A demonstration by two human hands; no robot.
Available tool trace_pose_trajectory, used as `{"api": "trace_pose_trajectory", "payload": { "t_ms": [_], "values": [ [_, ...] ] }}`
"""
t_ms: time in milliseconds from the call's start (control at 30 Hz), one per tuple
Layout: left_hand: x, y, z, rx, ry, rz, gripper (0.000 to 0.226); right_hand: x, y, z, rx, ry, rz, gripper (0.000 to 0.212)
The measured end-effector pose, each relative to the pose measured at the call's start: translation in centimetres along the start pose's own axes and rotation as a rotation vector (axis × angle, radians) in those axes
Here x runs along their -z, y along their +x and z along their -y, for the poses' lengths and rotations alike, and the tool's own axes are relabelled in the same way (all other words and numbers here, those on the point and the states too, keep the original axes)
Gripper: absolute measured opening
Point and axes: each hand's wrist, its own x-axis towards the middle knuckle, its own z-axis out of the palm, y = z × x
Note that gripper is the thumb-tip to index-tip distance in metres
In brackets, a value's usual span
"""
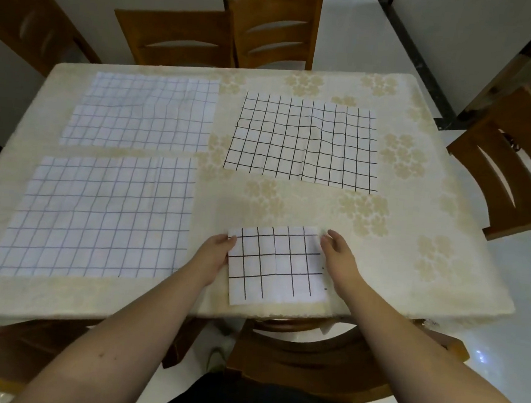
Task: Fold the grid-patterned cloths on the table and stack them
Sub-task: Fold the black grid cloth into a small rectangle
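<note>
We are looking at a table (379, 275) wearing a cream tablecloth (289, 203) printed with pale tan flower clusters. Wooden chairs are standing round it: two at the far side (175, 37) (274, 25), one at the far left corner (33, 17), one at the right (514, 165), and one at the near edge (308, 356). A pale glossy floor (521, 304) is showing on the right.

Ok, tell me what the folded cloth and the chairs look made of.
Folded cloth: apparently thin woven fabric, matte white with a black grid; it shows soft creases and lies flat in layers. Chairs: seemingly wood, brown with a slight sheen; slatted backs. Whether it is solid or veneer, I cannot tell.
</note>
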Motion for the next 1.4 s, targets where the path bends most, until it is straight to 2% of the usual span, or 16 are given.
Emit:
{"api": "trace_pose_trajectory", "payload": {
  "t_ms": [100,200,333,533,633,733,800,867,1000,1100,1133,1267,1400],
  "values": [
    [0.4,0.3,0.8,0.039,0.036,-0.015,0.043,-0.8,0.0,-1.2,-0.045,0.119,0.033,0.032],
    [0.0,-0.5,1.1,0.077,0.167,0.017,0.039,-1.7,-0.2,-1.5,-0.168,0.27,0.139,0.031],
    [-0.6,-1.3,1.7,-0.018,0.379,0.008,0.044,-2.9,-0.8,-1.7,-0.281,0.248,0.306,0.03],
    [0.2,-1.5,2.7,-0.154,0.489,-0.104,0.034,-4.1,-0.7,-2.1,-0.417,0.259,0.263,0.031],
    [0.7,-0.6,3.5,-0.092,0.427,-0.196,0.017,-4.0,-0.6,-2.4,-0.439,0.299,0.24,0.029],
    [0.1,-1.6,3.2,0.059,0.236,-0.127,0.027,-4.3,-0.8,-1.9,-0.433,0.302,0.213,0.023],
    [-0.2,-2.5,3.1,0.137,0.19,-0.048,0.033,-4.6,-1.3,-1.6,-0.355,0.286,0.166,0.022],
    [-0.1,-3.2,3.6,0.168,0.21,-0.014,0.034,-5.0,-1.7,-1.9,-0.16,0.162,0.12,0.027],
    [-0.2,-3.7,5.2,0.204,0.213,-0.029,0.028,-5.9,-2.0,-2.7,0.296,-0.436,0.201,0.033],
    [-0.2,-3.1,6.3,0.179,0.208,-0.082,0.023,-8.0,-1.6,-3.9,0.68,-0.742,0.205,0.041],
    [-0.2,-2.9,6.5,0.166,0.202,-0.098,0.021,-8.8,-1.5,-4.3,0.746,-0.853,0.197,0.046],
    [-0.2,-2.3,6.6,0.136,0.23,-0.133,0.01,-11.0,-0.8,-5.6,0.707,-1.074,0.233,0.069],
    [-0.2,-2.2,6.6,0.091,0.334,-0.158,0.008,-12.0,0.0,-6.7,0.69,-1.152,0.276,0.068]
  ]
}}
